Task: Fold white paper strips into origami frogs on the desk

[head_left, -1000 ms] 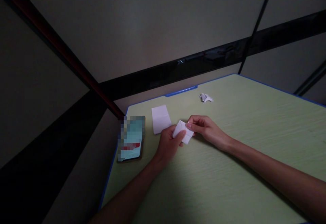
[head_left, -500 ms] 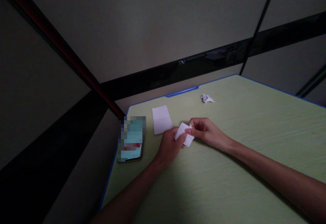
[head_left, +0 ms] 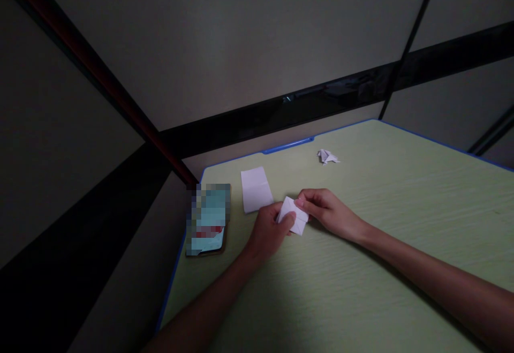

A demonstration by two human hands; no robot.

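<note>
A small folded white paper (head_left: 293, 215) is held between both hands just above the pale green table (head_left: 361, 267). My left hand (head_left: 268, 231) pinches its left side with thumb on top. The fingers of my right hand (head_left: 327, 211) are closed on its upper right edge. A flat white sheet (head_left: 256, 189) with a crease lies on the table just behind my left hand.
A phone (head_left: 209, 219) with a lit screen lies at the table's left edge. A finished small folded paper figure (head_left: 327, 156) sits near the far edge. The table has a blue rim (head_left: 287, 144); dark walls and bars stand behind it.
Both hands and the folded paper have shifted slightly lower and closer together; my fingers have pressed the paper flatter. The sheet, phone and figure stay put.
</note>
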